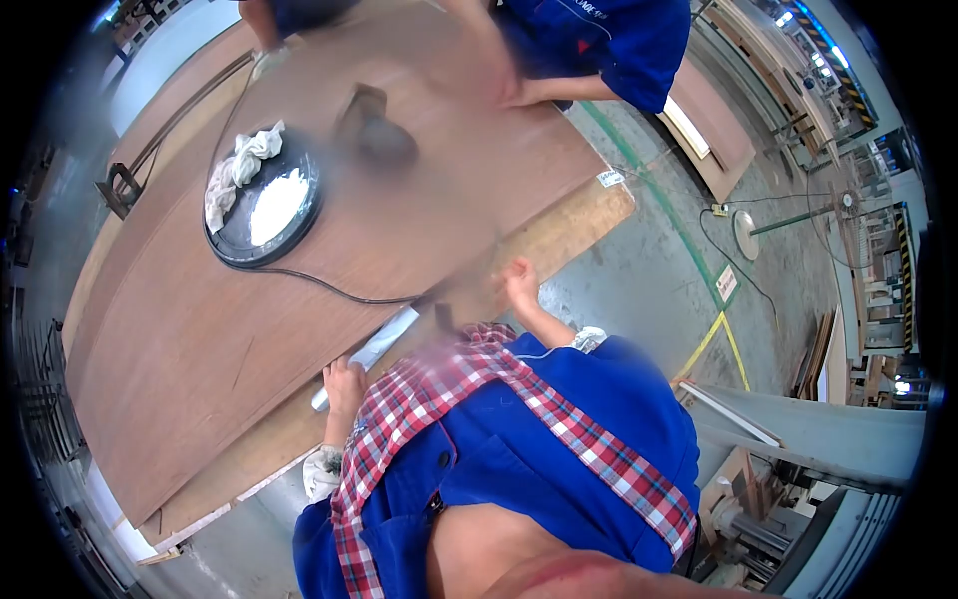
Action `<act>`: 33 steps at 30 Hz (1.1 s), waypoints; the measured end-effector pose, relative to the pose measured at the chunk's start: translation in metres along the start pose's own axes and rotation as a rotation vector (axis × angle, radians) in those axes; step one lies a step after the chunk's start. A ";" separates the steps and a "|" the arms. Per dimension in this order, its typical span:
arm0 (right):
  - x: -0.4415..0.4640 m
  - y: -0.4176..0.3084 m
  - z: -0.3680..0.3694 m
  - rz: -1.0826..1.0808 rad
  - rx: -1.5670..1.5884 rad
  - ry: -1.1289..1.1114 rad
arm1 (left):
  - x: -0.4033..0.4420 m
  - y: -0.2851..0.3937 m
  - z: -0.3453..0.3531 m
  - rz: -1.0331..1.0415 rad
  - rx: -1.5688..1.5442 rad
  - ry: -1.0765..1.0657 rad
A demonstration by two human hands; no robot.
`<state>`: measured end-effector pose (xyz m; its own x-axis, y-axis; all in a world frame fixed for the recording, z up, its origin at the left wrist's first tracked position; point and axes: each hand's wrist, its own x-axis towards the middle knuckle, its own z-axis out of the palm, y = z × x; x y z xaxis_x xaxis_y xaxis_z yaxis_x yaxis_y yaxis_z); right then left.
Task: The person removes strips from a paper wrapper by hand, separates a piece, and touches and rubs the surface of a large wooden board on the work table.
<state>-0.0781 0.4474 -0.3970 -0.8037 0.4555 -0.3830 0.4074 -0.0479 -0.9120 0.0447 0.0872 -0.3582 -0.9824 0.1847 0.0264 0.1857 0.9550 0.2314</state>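
Note:
My left hand is closed around the lower part of a pale, shiny strip at the near edge of a large brown board. To the right, my right hand is raised near the same edge, its fingers loosely bent and partly apart, with nothing visible in them. A blurred dark thing lies between the hands. On the board stands a round black tray holding white material and a crumpled white cloth. A black cable runs from beside the tray toward the edge.
Across the board, a co-worker's bare arm rests at its far edge; another person's hand is at the far left. A blurred dark object sits on the board. More boards and a stand fan are at right.

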 end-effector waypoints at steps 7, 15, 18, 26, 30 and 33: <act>-0.030 -0.055 0.026 -0.498 -0.124 -0.170 | 0.001 0.012 0.000 0.082 -0.110 0.191; -0.035 -0.080 0.093 -1.092 -0.393 -0.395 | 0.010 0.030 -0.046 0.111 -0.279 0.268; -0.005 -0.058 0.114 -1.159 -0.513 -0.489 | 0.016 0.036 -0.061 0.082 -0.243 0.356; 0.042 -0.076 0.092 -1.230 -0.900 -0.480 | 0.010 0.030 -0.064 -0.080 -0.234 0.491; 0.034 -0.113 0.080 -1.215 -1.099 -0.617 | 0.004 0.035 -0.051 -0.107 -0.262 0.478; 0.040 -0.118 0.085 -1.299 -1.156 -0.686 | 0.003 0.038 -0.049 -0.118 -0.261 0.483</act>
<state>-0.1954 0.3956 -0.3175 -0.7055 -0.6971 0.1279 -0.7056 0.6738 -0.2193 0.0483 0.1123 -0.3013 -0.9043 -0.1059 0.4136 0.1238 0.8621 0.4914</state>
